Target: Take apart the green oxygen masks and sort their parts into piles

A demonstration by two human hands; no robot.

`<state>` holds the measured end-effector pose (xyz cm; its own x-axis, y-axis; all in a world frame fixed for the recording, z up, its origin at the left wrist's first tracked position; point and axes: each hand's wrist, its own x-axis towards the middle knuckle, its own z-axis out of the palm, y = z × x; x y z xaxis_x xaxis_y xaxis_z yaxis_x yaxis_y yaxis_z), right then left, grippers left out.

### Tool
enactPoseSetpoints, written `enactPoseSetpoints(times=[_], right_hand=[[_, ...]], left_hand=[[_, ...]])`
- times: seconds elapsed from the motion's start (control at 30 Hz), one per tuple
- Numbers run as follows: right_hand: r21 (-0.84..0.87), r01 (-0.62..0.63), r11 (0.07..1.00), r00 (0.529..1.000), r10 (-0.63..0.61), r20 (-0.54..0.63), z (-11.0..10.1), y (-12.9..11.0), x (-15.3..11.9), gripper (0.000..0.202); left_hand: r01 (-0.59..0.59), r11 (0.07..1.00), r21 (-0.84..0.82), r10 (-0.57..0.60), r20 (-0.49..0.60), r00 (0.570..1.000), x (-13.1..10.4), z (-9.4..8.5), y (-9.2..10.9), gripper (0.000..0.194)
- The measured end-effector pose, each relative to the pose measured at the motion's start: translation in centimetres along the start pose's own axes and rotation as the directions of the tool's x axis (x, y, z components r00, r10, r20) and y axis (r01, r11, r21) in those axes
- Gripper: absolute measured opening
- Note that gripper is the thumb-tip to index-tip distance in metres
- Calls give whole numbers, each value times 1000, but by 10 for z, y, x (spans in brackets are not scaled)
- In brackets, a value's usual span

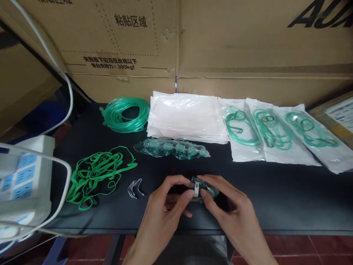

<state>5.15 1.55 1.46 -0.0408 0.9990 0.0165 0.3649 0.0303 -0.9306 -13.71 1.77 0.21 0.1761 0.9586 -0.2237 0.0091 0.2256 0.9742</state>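
Observation:
Both of my hands meet over the front of the table, around a clear green oxygen mask. A small silvery metal nose clip lies against it, facing me. My left hand is closed, with thumb and index finger pinching at the clip. The mask is gripped by my right hand, its thumb pressed beside the clip and its fingers over the top. Much of the mask is hidden by my fingers. Several thin metal strips lie loose to the left. Behind my hands rests a row of nested clear green masks.
Green elastic cord lies tangled at left, near a white power strip with cables. Coiled green tubing, stacked clear bags and several bagged tubing sets line the back, against a large cardboard box.

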Motion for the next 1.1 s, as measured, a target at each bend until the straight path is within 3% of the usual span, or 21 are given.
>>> enactPoseSetpoints(times=[0.17, 0.3, 0.6, 0.8, 0.93, 1.0, 1.1], right_hand=[[11, -2, 1000, 999, 3, -37, 3, -3, -1, 27], [5, 23, 1000, 999, -23, -39, 6, -1, -1, 27], [-50, 99, 994, 987, -92, 128, -4, 0, -3, 31], [-95, 94, 991, 995, -90, 50, 1, 1, 1, 29], [-198, 163, 966, 984, -147, 97, 2, 7, 2, 30], [-253, 230, 940, 973, -214, 91, 1, 14, 3, 27], [-344, 344, 874, 938, -336, 86, -3, 30, 4, 26]], left_hand=[[18, 1000, -12, -19, -78, 997, -1, 2, -2, 27], [-109, 986, 126, 115, -38, 993, 0, 3, -2, 5], [-205, 956, 208, 228, -94, 969, 0, 5, -3, 10], [-358, 865, 351, 405, -68, 912, 2, 4, -10, 11], [-313, 872, 376, 378, -110, 919, 3, 2, -16, 10], [-348, 846, 403, 407, -70, 911, 5, 0, -18, 17], [-487, 726, 485, 514, 88, 853, 10, -5, -18, 25]])
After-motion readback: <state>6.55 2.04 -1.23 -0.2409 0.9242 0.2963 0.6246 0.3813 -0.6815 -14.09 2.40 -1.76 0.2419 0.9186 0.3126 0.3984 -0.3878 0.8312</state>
